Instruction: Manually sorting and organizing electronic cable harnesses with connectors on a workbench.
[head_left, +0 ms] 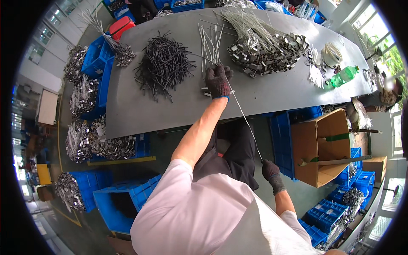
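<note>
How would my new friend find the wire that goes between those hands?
Find the big grey table and the gloved left hand over it. A thin pale wire slants from there down to the gloved right hand. It alone stretches between two hands; the pale wires on the table just lie in groups.

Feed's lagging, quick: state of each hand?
Left hand: curled at the white wire; its grip is hidden.
Right hand: closed, holding that wire.
</note>
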The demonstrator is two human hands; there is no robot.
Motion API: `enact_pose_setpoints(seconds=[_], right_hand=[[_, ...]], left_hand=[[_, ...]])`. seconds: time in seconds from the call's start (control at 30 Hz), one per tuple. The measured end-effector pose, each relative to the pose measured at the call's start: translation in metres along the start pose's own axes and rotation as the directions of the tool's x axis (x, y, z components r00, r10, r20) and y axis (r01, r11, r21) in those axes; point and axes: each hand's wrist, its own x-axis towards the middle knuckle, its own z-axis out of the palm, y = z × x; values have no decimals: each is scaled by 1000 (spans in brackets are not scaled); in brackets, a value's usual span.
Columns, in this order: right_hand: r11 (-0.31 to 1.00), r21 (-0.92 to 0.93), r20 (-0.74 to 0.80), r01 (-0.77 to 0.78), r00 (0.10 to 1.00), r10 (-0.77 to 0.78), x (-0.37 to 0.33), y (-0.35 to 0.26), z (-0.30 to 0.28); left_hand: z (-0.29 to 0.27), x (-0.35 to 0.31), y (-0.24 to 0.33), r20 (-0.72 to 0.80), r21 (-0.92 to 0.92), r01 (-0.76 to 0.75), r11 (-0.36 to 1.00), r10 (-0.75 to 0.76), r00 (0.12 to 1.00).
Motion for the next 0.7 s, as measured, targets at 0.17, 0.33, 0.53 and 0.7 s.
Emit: enact_pose_setpoints(seconds=[0.17, 0.33, 0.53, 0.7], right_hand=[[998, 57, -28, 12, 1000, -10, 3, -3, 3], [974, 227, 144, 27, 988, -61, 23, 1, -14], [397, 890, -307, 223, 938, 161, 159, -147, -114], [224, 959, -223, 176, 953, 204, 217, -206, -127]], left_hand=[[-36, 1, 9, 227, 210, 166, 964, -213, 950], [-42, 9, 1, 345, 357, 184, 916, -312, 885], [-33, -76, -43, 480, 568, 7, 823, -338, 809], [-63, -81, -54, 496, 538, -205, 818, -110, 862]])
